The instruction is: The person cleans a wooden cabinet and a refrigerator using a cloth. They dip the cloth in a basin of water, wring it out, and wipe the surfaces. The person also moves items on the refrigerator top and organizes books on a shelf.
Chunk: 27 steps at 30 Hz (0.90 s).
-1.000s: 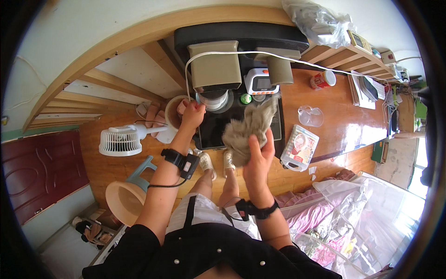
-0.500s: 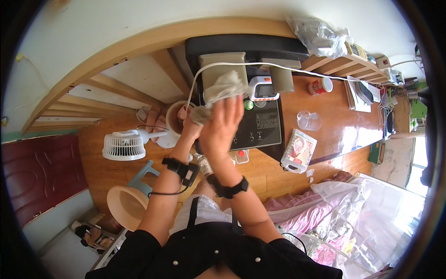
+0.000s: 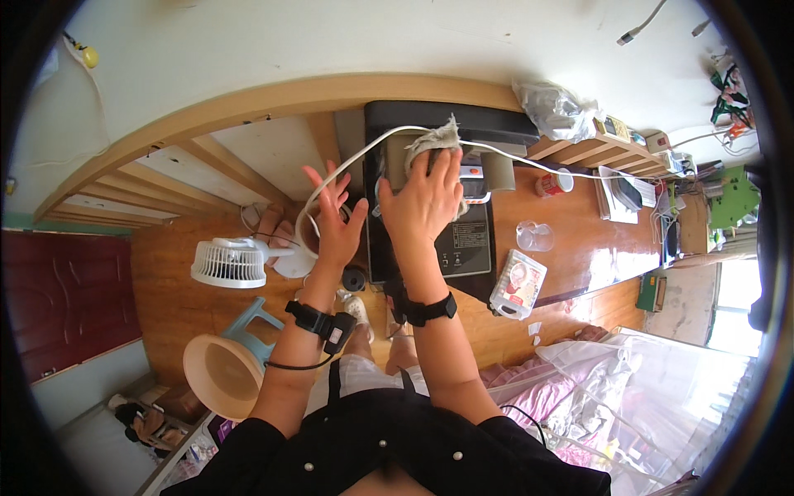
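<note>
My right hand (image 3: 422, 202) is raised in front of me and presses a crumpled grey cloth (image 3: 432, 139) against the top of a black appliance (image 3: 463, 240) on the wooden desk (image 3: 579, 240). My left hand (image 3: 335, 219) is lifted beside it, fingers spread, holding nothing, next to a white cable (image 3: 347, 165) that loops over the appliance. Both wrists wear black bands.
A small white fan (image 3: 227, 263) stands at the left. A beige basin (image 3: 223, 372) and a blue stool (image 3: 248, 318) are on the floor. A clear cup (image 3: 533, 236), a packet (image 3: 514, 285) and a plastic bag (image 3: 554, 107) lie on the desk. Bedding (image 3: 595, 388) is at right.
My right hand has carried the cloth up from in front of the appliance to its top. My left hand has let go and opened, moving left of the cloth.
</note>
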Available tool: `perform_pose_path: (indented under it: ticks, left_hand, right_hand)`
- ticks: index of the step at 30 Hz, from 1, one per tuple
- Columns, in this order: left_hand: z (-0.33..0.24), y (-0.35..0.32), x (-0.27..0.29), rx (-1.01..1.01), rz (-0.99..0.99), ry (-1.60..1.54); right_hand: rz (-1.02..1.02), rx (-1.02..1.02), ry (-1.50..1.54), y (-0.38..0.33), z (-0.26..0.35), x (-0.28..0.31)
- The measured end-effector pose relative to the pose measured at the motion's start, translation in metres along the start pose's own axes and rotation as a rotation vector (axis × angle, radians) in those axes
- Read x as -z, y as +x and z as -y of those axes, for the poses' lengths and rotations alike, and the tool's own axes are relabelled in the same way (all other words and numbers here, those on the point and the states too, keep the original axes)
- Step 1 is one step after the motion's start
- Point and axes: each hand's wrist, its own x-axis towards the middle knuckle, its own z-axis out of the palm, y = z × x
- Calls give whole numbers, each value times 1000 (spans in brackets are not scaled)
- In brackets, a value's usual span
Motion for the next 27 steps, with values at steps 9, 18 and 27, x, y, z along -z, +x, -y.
perform_pose_path:
  ticks: [9,18,27]
  left_hand:
    - [-25,1,-9,-190,97,76]
    - [-18,8,4,-182,106,97]
    - [-34,5,-10,-252,137,217]
  right_hand:
    - [-186,435,155,2,-3,-19]
    - [-133,458,252,0,-26,-13]
    - [-146,-112,55,20,-64,-26]
